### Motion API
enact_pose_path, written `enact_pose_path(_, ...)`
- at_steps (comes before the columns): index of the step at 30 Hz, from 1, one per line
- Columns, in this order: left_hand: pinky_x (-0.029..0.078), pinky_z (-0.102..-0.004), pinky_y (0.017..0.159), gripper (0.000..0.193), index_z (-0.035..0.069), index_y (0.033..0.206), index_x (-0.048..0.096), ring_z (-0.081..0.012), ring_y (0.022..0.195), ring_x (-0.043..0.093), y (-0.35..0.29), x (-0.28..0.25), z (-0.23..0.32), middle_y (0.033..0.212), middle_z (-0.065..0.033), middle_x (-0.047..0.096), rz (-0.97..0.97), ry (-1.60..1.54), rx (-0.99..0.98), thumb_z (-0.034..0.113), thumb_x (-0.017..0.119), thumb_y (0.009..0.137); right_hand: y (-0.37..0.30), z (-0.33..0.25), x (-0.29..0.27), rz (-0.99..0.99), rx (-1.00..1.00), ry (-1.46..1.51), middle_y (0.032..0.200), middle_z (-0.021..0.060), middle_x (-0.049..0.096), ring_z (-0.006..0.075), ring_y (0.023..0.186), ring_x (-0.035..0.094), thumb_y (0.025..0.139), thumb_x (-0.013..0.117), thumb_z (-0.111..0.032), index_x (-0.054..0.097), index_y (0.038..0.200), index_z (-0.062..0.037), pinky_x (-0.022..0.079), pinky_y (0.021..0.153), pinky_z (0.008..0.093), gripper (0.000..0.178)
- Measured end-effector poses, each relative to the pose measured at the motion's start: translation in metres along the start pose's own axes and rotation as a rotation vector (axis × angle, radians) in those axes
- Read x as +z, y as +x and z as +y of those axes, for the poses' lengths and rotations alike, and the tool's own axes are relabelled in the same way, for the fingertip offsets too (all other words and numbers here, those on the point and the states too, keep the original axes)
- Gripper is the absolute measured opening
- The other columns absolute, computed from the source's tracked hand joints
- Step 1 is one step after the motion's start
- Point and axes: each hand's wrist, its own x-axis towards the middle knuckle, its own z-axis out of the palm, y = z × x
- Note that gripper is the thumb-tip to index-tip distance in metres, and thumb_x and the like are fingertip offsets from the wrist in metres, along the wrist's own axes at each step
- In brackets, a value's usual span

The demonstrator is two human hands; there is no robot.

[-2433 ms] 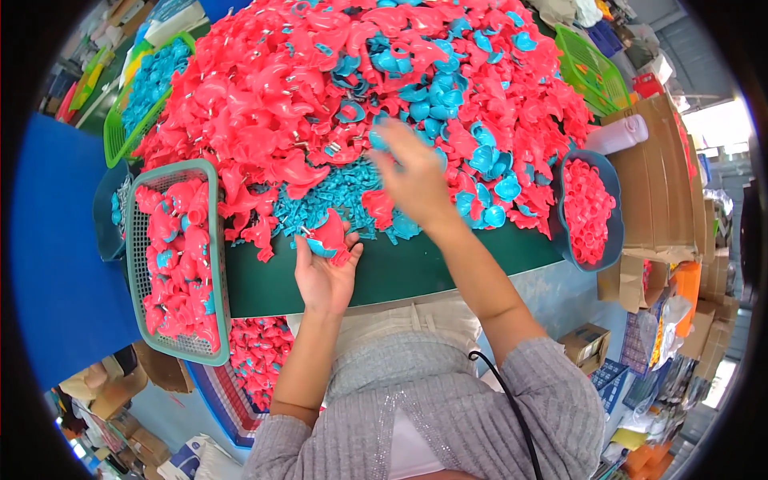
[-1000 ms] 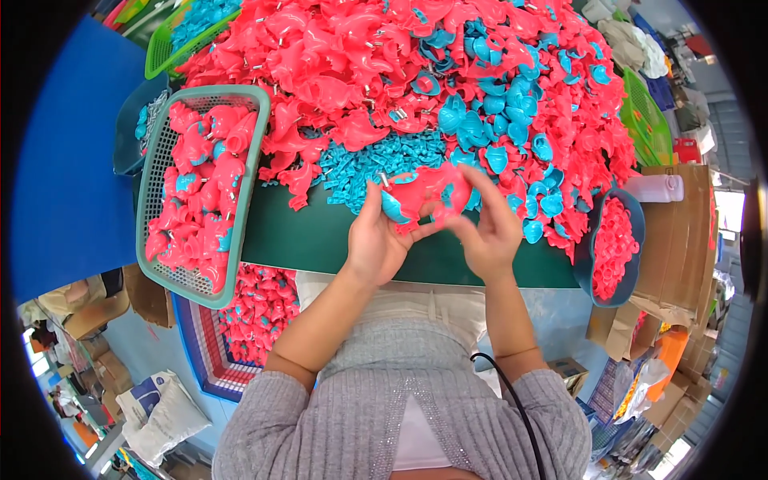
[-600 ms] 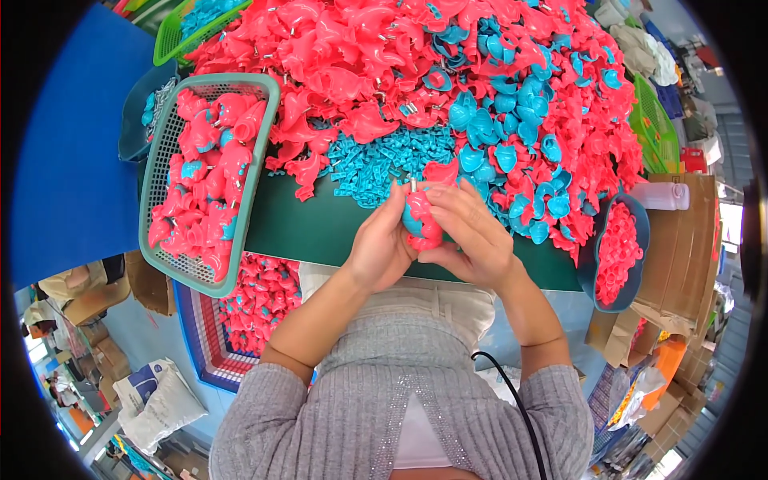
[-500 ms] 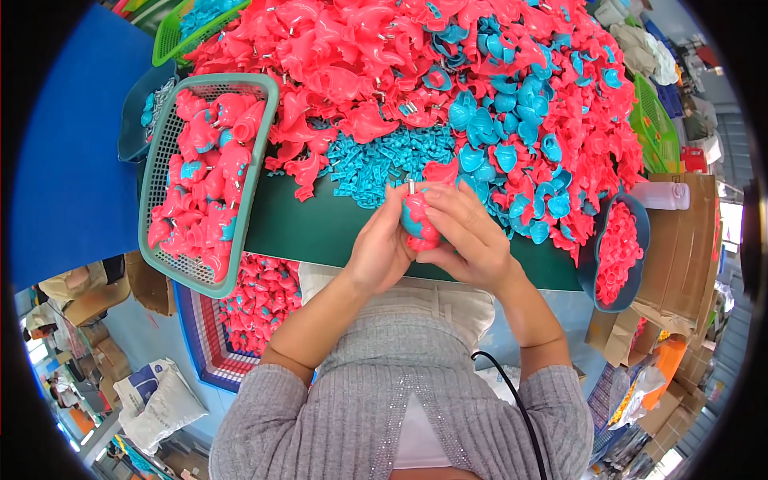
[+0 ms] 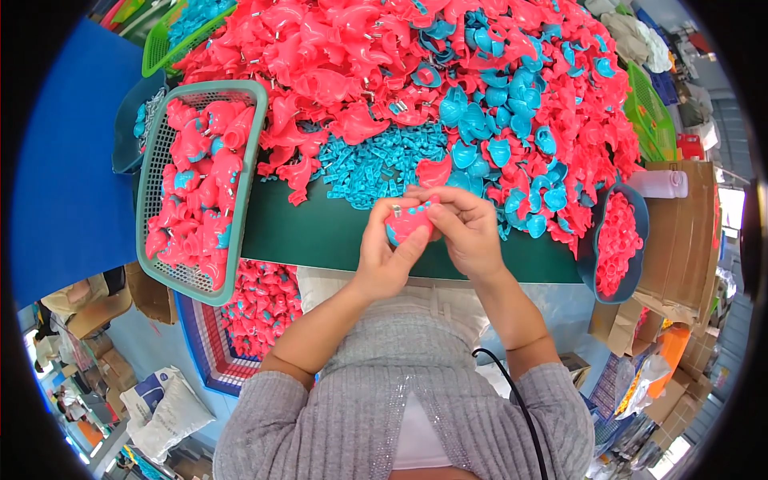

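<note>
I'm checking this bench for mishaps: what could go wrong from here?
The small pink-and-blue piece could slip, as the left hand and right hand seem to hold it mainly with the fingers. The heaped pink and blue parts might slide if bumped, since they look loose. The grey-green basket could tip if knocked, as its near end appears to reach past the front edge of the green table.

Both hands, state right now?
Left hand: closed, holding the pink-and-blue part.
Right hand: closed, fingertips pinching the same part's right side.
</note>
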Motion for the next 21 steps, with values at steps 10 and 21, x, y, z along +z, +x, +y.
enact_pose_path(10, 0.048, -0.0329, 0.070, 0.027, 0.002, 0.111, 0.048, -0.0201, 0.077, 0.059, 0.017, -0.030, -0.022, 0.095, -0.0139, 0.060, 0.302, -0.562, -0.276, 0.027, 0.046, 0.099, 0.066, 0.028, 0.003, 0.231, -0.467, -0.842, 0.081, 0.0109, 0.068, 0.0166, 0.066, 0.062, 0.087, 0.064, -0.012, 0.067, 0.097, 0.0029, 0.049, 0.058, 0.0305, 0.018)
enact_pose_path(21, 0.046, -0.0367, 0.089, 0.041, 0.002, 0.120, 0.048, -0.0278, 0.105, 0.055, 0.036, -0.047, 0.004, 0.109, -0.0144, 0.056, 0.292, -0.809, -0.400, 0.036, 0.045, 0.099, 0.158, 0.006, -0.032, 0.311, -0.674, -1.471, 0.083, 0.0151, 0.060, 0.0332, 0.080, 0.061, 0.079, 0.069, -0.015, 0.068, 0.094, -0.0029, 0.049, 0.069, 0.0410, 0.020)
